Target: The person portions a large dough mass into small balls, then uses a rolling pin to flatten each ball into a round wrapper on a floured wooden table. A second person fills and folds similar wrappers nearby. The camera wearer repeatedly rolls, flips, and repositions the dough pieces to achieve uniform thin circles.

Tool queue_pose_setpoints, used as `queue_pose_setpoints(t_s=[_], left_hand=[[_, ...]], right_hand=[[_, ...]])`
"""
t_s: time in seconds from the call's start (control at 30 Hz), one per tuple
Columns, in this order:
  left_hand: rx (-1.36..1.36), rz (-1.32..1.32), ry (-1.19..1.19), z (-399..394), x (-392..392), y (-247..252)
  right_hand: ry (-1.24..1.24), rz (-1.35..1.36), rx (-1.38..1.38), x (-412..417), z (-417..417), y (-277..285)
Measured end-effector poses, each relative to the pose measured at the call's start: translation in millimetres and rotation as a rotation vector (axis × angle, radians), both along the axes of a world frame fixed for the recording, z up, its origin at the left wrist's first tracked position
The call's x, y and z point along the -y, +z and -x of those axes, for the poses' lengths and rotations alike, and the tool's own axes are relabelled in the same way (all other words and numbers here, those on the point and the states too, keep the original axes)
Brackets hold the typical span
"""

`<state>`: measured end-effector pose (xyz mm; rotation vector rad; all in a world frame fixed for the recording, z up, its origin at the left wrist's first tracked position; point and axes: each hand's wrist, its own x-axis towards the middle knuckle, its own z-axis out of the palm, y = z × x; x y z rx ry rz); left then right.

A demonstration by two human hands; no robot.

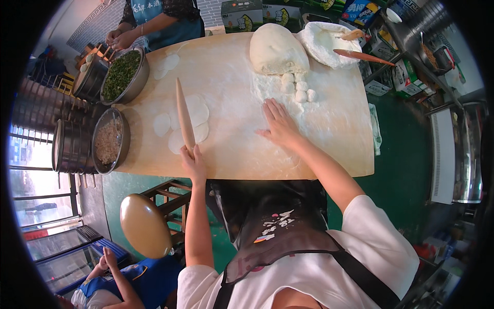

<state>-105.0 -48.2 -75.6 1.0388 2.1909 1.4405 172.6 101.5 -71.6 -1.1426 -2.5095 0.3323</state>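
My left hand (194, 164) grips one end of a tapered wooden rolling pin (184, 112), which slants over several flat dough wrappers (197, 108). My right hand (279, 123) is spread palm down over the floured tabletop (239, 154), just below several small dough balls (300, 90); whether anything lies under the palm is hidden. Behind those balls rests a large mound of dough (276, 48). A flour-coated container of flour (318, 38) stands to its right, with a wooden-handled tool (362, 56) laid across it.
At the left edge stand a bowl of chopped greens (122, 75) and a bowl of filling (109, 139), beside stacked steamers (73, 146). Across the table a person in a blue apron (164, 29) works. Another person in blue (135, 286) sits near a round stool (144, 226).
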Motion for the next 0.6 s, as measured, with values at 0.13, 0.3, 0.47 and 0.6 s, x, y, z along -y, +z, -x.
queue_pose_setpoints(t_s=[0.13,0.3,0.47,0.6], left_hand=[[-0.123,0.022,-0.005,-2,-1,4],[-0.032,0.009,-0.042,2,-1,-2],[-0.085,0.007,-0.067,-2,2,2],[-0.294,0.209,-0.177,-25,-5,22]], right_hand=[[0.11,0.37,-0.125,-42,-11,-3],[0.01,0.38,-0.16,-46,-34,18],[0.046,0.194,-0.162,48,-38,21],[0.07,0.071,0.01,81,-28,11]])
